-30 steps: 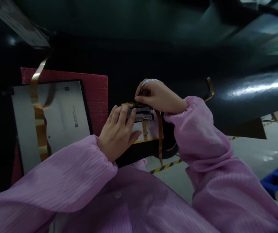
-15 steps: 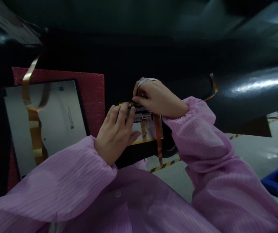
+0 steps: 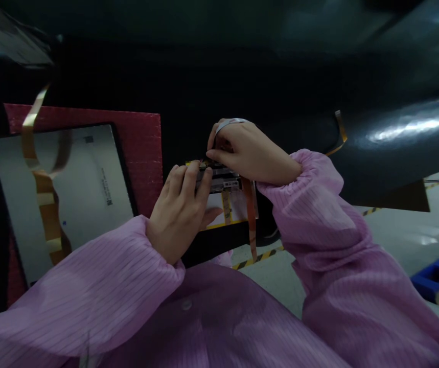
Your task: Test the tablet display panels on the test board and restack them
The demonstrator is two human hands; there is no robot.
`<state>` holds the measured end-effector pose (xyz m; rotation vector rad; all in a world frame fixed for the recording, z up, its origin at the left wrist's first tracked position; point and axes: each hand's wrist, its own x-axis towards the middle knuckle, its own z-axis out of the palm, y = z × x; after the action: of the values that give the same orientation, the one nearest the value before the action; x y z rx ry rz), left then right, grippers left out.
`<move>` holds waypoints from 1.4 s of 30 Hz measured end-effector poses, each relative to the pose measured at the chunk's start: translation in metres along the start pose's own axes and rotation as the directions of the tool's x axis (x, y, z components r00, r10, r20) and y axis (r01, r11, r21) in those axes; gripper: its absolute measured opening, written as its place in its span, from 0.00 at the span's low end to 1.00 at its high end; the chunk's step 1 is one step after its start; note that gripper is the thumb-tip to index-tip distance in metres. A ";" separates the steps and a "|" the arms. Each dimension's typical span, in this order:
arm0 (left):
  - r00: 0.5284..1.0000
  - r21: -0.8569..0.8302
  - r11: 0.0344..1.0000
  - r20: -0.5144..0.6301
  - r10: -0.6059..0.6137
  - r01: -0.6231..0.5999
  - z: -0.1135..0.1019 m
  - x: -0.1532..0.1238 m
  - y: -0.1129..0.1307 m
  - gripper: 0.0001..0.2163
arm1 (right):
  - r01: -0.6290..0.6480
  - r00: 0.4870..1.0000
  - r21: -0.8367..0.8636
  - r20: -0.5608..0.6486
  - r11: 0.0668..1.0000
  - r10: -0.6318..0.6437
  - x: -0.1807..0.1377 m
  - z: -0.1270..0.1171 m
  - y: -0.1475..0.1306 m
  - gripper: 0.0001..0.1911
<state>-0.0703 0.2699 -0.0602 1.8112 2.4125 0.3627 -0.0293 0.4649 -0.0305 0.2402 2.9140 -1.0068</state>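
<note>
- Both hands have drifted slightly left in the frame; the left hand lies flat, fingers spread, on the connector jig at frame centre.
- Right hand pinches narrowly at its upper edge, with the orange flex cable hanging below.
- Seemingly seating the cable; this calls for steady, light pressure.

A small dark connector board with pale metallic strips lies flat at the centre of the scene. It rests on a white card with a yellow border at the near edge of the dark desk. A thin orange ribbon cable hangs from the board's right end, down past that edge.
</note>
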 end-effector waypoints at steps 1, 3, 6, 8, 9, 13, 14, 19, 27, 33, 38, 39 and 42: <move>1.000 -0.004 1.000 0.002 -0.006 0.006 0.000 0.000 0.000 0.32 | -0.003 1.000 -0.002 0.006 1.000 0.003 0.000 0.000 0.000 0.05; 1.000 0.000 1.000 0.003 -0.009 0.009 -0.001 0.000 0.000 0.32 | -0.010 1.000 -0.010 0.010 1.000 0.010 0.000 0.001 -0.001 0.05; 1.000 0.017 1.000 0.004 -0.001 0.001 -0.001 0.000 0.000 0.32 | -0.016 1.000 -0.023 0.000 1.000 0.016 0.001 0.003 0.001 0.05; 1.000 0.005 1.000 0.002 -0.004 0.004 -0.001 0.000 0.000 0.31 | -0.013 1.000 -0.024 0.000 1.000 0.013 0.001 0.003 0.002 0.05; 1.000 -0.008 1.000 0.002 -0.007 0.007 -0.001 0.000 0.000 0.31 | -0.010 1.000 -0.022 0.000 1.000 0.010 0.001 0.003 0.003 0.04; 1.000 -0.042 0.999 -0.003 -0.007 0.007 -0.001 0.001 0.000 0.32 | -0.002 1.000 -0.030 -0.005 1.000 0.002 0.001 0.004 0.004 0.04; 1.000 -0.035 0.999 -0.001 -0.005 0.005 0.000 0.001 0.000 0.32 | -0.001 1.000 -0.035 -0.005 0.999 0.001 0.001 0.004 0.004 0.04; 1.000 -0.049 0.999 0.020 -0.018 0.019 0.000 0.001 -0.001 0.32 | -0.007 1.000 -0.031 0.001 0.999 0.007 0.002 0.003 0.002 0.05; 1.000 -0.018 1.000 0.014 -0.008 0.008 0.000 0.001 -0.001 0.33 | 0.003 1.000 -0.028 0.006 1.000 -0.003 0.001 0.003 0.002 0.04; 1.000 -0.047 0.999 0.015 -0.019 0.020 -0.001 0.002 -0.003 0.33 | -0.003 1.000 -0.053 0.002 0.999 0.003 0.001 0.003 0.002 0.05; 1.000 -0.044 0.999 0.016 -0.016 0.016 -0.003 0.004 -0.004 0.37 | 0.007 1.000 -0.050 0.004 0.999 -0.007 0.001 0.003 0.002 0.04; 1.000 -0.046 0.999 0.019 -0.015 0.016 -0.003 0.004 -0.004 0.37 | 0.009 1.000 -0.050 0.005 0.999 -0.009 0.001 0.003 0.002 0.04; 1.000 -0.040 0.999 0.017 0.000 0.000 -0.003 0.005 -0.006 0.36 | 0.007 1.000 -0.056 0.003 0.998 -0.007 0.002 0.003 0.002 0.05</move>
<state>-0.0775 0.2727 -0.0583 1.7906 2.3768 0.3912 -0.0305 0.4645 -0.0343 0.2256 2.9373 -0.9243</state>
